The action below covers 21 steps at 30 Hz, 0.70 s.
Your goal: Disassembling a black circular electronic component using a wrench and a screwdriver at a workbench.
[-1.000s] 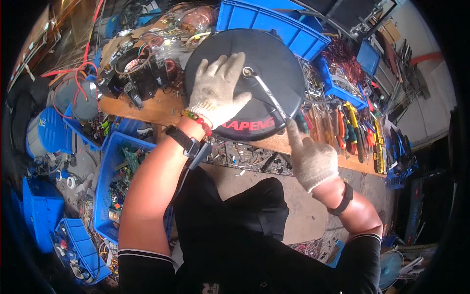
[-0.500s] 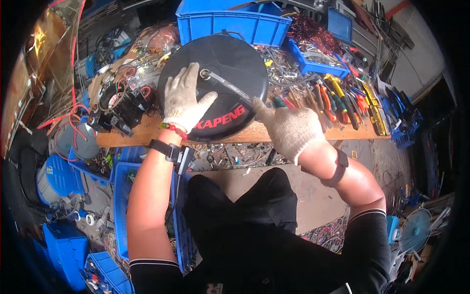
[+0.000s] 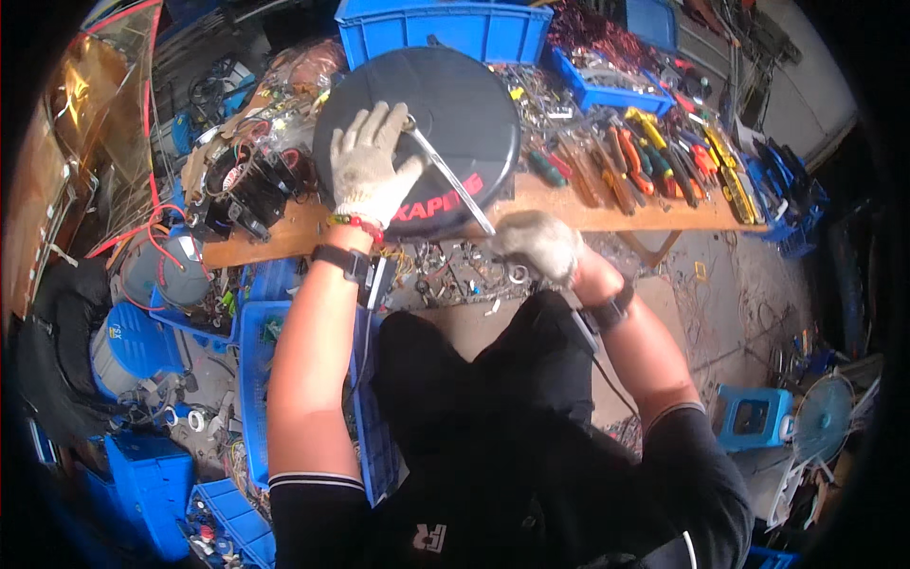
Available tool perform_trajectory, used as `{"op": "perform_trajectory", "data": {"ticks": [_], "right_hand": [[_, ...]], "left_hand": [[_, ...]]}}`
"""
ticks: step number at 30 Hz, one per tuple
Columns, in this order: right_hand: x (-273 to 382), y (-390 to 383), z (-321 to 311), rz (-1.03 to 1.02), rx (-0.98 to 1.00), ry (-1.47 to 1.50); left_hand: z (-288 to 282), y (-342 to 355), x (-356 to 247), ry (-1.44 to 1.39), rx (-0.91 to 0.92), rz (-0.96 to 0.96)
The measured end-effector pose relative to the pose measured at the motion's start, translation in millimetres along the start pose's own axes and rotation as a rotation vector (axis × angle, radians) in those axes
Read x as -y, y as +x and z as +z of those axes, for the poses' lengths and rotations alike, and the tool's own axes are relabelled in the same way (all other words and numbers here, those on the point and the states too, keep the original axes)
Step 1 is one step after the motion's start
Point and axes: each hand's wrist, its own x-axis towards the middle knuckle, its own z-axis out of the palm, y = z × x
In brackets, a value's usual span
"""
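Head view: my L hand (image 3: 368, 169) is gloved & spread wide, palm down on the left part of the black disc (image 3: 469, 104), thumb out toward the wrench (image 3: 447, 173). R hand (image 3: 542, 247), gloved too, is half curled & blurred just beside the wrench's lower end; can't tell if it's touching or gripping. Wrench lies slantwise across the disc, ring end up by my L fingertips, shank running down past the rim toward me. Can't tell if the ring is seated on anything. I'd judge: press the disc firmly w/ L palm so it can't spin, keep ring flat & fully seated, use the far end for max leverage, pull smooth, L thumb clear of the shank. Disc's on the table (image 3: 597, 218), directly under L hand & up-left of R hand, w/ a blue crate (image 3: 441, 38) just behind it & hand tools (image 3: 628, 152) off to its right.
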Motion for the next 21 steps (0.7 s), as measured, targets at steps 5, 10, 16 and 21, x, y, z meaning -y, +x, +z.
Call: {"op": "perform_trajectory", "data": {"ticks": [5, 10, 16, 21], "right_hand": [[2, 19, 34, 0.098, 0.171, 0.327], [12, 37, 39, -0.173, 0.186, 0.274], [14, 56, 37, -0.266, 0.076, 0.227], [55, 38, 33, -0.198, 0.077, 0.173]], "left_hand": [[6, 0, 6, 0.024, -0.086, 0.022], [10, 2, 3, 0.029, -0.104, 0.018], [7, 6, 1, 0.038, -0.140, 0.081], [5, 2, 5, -0.037, -0.105, 0.011]]}}
